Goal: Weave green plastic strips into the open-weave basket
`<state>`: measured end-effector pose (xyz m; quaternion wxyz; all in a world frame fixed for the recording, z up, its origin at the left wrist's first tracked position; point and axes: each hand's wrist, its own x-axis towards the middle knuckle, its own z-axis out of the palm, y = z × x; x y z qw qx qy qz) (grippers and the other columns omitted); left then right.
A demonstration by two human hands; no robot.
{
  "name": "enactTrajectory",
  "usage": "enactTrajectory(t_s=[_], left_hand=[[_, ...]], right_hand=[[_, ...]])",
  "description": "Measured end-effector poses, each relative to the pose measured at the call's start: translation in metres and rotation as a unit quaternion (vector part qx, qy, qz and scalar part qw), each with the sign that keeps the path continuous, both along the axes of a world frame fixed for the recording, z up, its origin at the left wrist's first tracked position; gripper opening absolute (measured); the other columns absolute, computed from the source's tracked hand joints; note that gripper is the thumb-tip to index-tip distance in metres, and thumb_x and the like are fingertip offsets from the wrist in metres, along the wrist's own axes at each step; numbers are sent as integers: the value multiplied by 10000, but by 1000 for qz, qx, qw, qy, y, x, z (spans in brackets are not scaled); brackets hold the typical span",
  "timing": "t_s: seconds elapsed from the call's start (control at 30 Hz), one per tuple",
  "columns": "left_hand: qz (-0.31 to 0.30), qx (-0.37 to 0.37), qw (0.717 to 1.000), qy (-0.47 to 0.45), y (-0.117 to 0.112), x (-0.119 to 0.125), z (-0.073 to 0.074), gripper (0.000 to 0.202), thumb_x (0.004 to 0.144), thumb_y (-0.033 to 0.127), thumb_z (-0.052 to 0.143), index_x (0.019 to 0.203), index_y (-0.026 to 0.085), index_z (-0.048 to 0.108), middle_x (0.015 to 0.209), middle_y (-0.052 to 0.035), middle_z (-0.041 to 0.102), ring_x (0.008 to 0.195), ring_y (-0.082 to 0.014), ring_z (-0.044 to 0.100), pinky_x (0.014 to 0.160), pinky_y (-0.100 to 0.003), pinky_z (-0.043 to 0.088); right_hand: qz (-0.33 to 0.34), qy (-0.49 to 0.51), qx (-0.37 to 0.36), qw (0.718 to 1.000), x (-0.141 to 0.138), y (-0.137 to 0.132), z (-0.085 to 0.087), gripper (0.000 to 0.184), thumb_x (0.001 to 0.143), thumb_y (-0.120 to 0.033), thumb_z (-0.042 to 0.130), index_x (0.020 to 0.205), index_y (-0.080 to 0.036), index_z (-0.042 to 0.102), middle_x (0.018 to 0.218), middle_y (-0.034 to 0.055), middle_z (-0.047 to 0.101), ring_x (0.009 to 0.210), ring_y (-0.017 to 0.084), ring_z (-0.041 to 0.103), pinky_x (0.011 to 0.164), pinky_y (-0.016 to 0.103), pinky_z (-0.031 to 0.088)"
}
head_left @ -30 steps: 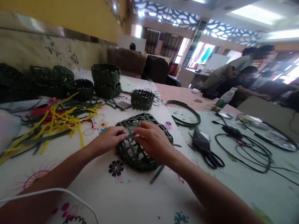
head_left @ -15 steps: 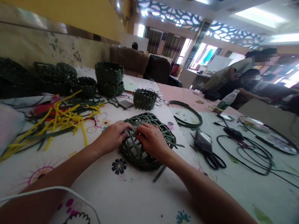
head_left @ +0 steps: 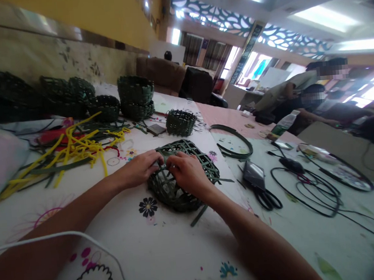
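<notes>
The left hand (head_left: 139,169) and right hand (head_left: 188,174) have edged closer — fingers (head_left: 158,158) pressed together, pinching strips of the open-weave green basket (head_left: 168,193).

A: Where does the view sit?
B: One camera on the person's head, facing forward and down across the counter (head_left: 170,253), its picture tilted.
A: How near?
B: Close above the left hand (head_left: 139,169) and right hand (head_left: 188,172), wide enough to take in the far room.

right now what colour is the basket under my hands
The woven basket is dark green, best in the head view.
</notes>
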<state>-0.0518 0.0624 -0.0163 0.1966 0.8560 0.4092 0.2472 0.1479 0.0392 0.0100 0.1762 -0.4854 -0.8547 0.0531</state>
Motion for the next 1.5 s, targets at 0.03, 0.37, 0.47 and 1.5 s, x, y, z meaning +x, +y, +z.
enactTrajectory(t_s=[0.03, 0.37, 0.47, 1.5], left_hand=[[-2, -1, 1000, 0, 0, 0, 0, 156, 861, 186, 499, 976, 196, 604, 995, -63, 631, 949, -217, 588, 896, -354, 452], [-14, -4, 1000, -8, 2, 1, -1, 135, 904, 236, 447, 916, 193, 575, 942, -53, 606, 885, -200, 561, 826, -332, 443], [-23, -16, 1000, -5, 0, 0, 3, 121, 897, 235, 462, 930, 193, 571, 953, -54, 601, 895, -202, 561, 838, -333, 443], [-23, 8, 1000, 12, -6, -3, 9, 131, 827, 239, 618, 779, 148, 700, 816, -46, 619, 757, -155, 595, 706, -258, 430]], right_hand=[[2, -2, 0, 1000, 0, 0, 0, 175, 923, -138, 542, 918, -215, 699, 897, 38, 632, 790, 164, 548, 759, 324, 309], [14, -8, -8, 1000, -1, 4, -2, 177, 908, -117, 542, 893, -211, 692, 869, 29, 647, 807, 169, 566, 779, 330, 306], [18, 12, -8, 1000, 0, 3, -2, 171, 907, -116, 556, 885, -207, 700, 864, 26, 648, 811, 166, 568, 784, 322, 306], [70, -114, 52, 990, -4, 2, -6, 199, 862, -12, 487, 897, -148, 628, 907, 76, 644, 834, 187, 545, 752, 322, 265]])
